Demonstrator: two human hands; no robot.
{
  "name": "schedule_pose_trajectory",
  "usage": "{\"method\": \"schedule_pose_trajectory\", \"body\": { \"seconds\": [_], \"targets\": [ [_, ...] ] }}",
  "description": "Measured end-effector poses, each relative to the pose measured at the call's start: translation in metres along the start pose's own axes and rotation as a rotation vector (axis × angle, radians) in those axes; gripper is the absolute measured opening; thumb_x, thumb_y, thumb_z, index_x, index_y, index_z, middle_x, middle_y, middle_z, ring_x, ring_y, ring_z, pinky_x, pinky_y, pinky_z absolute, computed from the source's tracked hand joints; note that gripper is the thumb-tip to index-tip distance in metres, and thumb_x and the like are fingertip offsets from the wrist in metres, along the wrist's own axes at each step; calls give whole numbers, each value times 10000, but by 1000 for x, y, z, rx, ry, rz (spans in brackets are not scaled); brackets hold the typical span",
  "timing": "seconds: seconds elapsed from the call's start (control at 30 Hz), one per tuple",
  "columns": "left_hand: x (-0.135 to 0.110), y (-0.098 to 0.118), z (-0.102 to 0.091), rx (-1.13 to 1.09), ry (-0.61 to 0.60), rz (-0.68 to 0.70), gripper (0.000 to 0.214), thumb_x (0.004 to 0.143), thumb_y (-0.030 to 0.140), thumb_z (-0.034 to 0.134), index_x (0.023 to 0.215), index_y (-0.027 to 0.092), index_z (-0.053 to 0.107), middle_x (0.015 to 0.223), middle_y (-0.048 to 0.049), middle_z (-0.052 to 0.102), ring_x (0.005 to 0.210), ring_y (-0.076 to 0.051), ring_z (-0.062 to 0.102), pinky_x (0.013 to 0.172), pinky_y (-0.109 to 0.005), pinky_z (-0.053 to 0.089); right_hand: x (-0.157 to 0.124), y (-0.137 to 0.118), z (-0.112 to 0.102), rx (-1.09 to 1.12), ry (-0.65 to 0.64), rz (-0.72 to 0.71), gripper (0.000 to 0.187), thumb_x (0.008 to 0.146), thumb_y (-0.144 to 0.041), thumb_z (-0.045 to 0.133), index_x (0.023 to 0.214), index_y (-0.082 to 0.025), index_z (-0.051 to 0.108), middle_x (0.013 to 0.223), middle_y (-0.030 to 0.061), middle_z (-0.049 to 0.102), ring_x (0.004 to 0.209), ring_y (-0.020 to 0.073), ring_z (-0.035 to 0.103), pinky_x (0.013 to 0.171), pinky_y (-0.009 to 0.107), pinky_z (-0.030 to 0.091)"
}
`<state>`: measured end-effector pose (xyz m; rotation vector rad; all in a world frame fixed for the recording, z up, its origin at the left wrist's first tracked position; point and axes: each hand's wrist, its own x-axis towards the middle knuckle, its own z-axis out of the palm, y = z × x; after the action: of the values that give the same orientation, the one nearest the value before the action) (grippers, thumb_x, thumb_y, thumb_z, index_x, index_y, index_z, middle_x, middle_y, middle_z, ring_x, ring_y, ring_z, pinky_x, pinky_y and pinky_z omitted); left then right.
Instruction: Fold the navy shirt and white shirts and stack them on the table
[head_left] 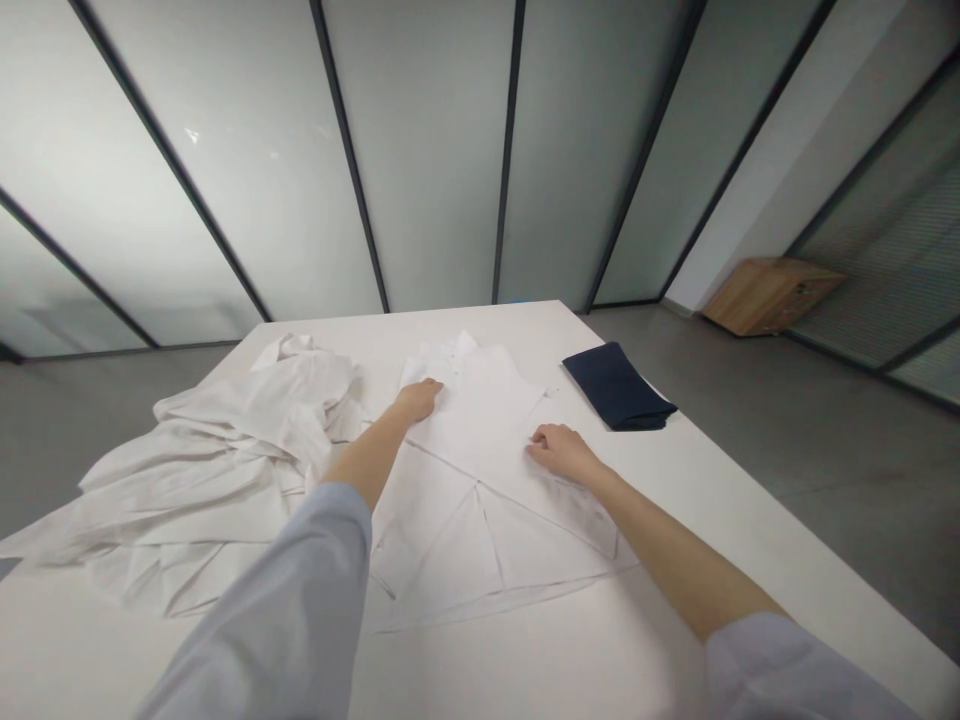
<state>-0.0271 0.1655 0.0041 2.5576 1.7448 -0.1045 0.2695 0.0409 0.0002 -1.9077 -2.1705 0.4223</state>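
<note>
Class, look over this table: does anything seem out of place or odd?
The crumpled white cloth looks odd: it lies heaped and spills over the edge of the table, unlike the smoothly spread white shirt beside it.

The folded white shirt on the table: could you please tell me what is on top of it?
The left hand and right hand rest on the folded white shirt. Its edges meet the white table; the cloth beneath the hands is covered.

On the table (750,530), a crumpled cloth (225,470) lies left of the shirt (472,420), a folded cloth (616,388) right of it.
</note>
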Motion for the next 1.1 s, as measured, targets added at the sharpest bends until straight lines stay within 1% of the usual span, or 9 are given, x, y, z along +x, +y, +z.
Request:
{"method": "schedule_pose_trajectory", "body": {
  "seconds": [0.1, 0.27, 0.47, 0.57, 0.67, 0.8, 0.9, 1.0, 1.1],
  "targets": [
    [6, -4, 4, 23, 20, 10, 502, 864, 71, 333, 1299, 234, 522, 1287, -113, 529, 1084, -206, 589, 910, -332, 454, -5, -5, 6, -83, 6, 2, 145, 753, -252, 619, 856, -170, 681, 949, 101, 671, 897, 228, 591, 775, 290, 398],
    [12, -6, -4, 68, 69, 15, 348, 891, 189, 390, 1159, 214, 610, 1225, -112, 518, 1117, -222, 532, 919, -331, 442, -7, -2, 8, -85, 22, 23, 335, 768, -285, 621, 1069, -140, 635, 1075, 138, 622, 980, 251, 560, 829, 314, 380],
    [19, -6, -15, 62, 113, -61, 310, 879, 237, 406, 1074, 176, 639, 1206, -129, 539, 1117, -248, 512, 898, -346, 451, -2, -3, 5, -52, -18, 44, 143, 781, -189, 563, 901, -176, 641, 977, 83, 656, 920, 218, 574, 755, 282, 365],
    [21, -10, -17, 38, 165, -139, 331, 885, 229, 380, 1099, 164, 624, 1213, -141, 549, 1121, -261, 510, 892, -362, 455, 0, -2, -2, 57, -61, 42, 208, 776, -93, 511, 925, -188, 622, 874, 45, 671, 794, 172, 587, 684, 254, 362],
    [19, -11, -16, 18, 195, -221, 351, 891, 215, 358, 1138, 150, 599, 1209, -162, 561, 1122, -277, 513, 872, -380, 465, 0, -1, -5, 124, -37, 23, 244, 774, -60, 485, 936, -183, 619, 865, 39, 671, 769, 155, 588, 674, 237, 376],
    [11, -2, -14, 13, 262, -322, 416, 880, 180, 351, 1262, 158, 515, 1324, -169, 515, 1184, -283, 483, 904, -403, 454, -4, -1, -1, -24, 56, 10, 245, 815, -111, 496, 1004, -179, 635, 1031, 91, 652, 919, 193, 593, 765, 268, 401],
    [0, 12, -10, 24, 281, -321, 488, 882, 264, 392, 1361, 178, 426, 1468, -142, 398, 1285, -283, 410, 986, -420, 409, -5, -4, 4, -120, 119, -50, 311, 865, -231, 505, 1152, -162, 603, 1182, 138, 599, 1065, 242, 554, 886, 330, 399],
    [-16, 25, 0, 31, 209, -266, 562, 897, 415, 405, 1398, 160, 399, 1516, -139, 337, 1369, -294, 321, 1060, -432, 343, -4, -12, 12, -138, 98, -167, 412, 907, -320, 458, 1278, -159, 536, 1326, 144, 533, 1211, 253, 482, 1002, 372, 353],
    [-32, 30, 14, 23, 107, -241, 666, 914, 542, 338, 1449, 145, 344, 1550, -156, 262, 1415, -318, 246, 1101, -460, 281, 0, -20, 23, -181, 26, -250, 525, 930, -428, 413, 1386, -171, 454, 1476, 141, 402, 1364, 273, 338, 1086, 411, 274]
  ]
}}
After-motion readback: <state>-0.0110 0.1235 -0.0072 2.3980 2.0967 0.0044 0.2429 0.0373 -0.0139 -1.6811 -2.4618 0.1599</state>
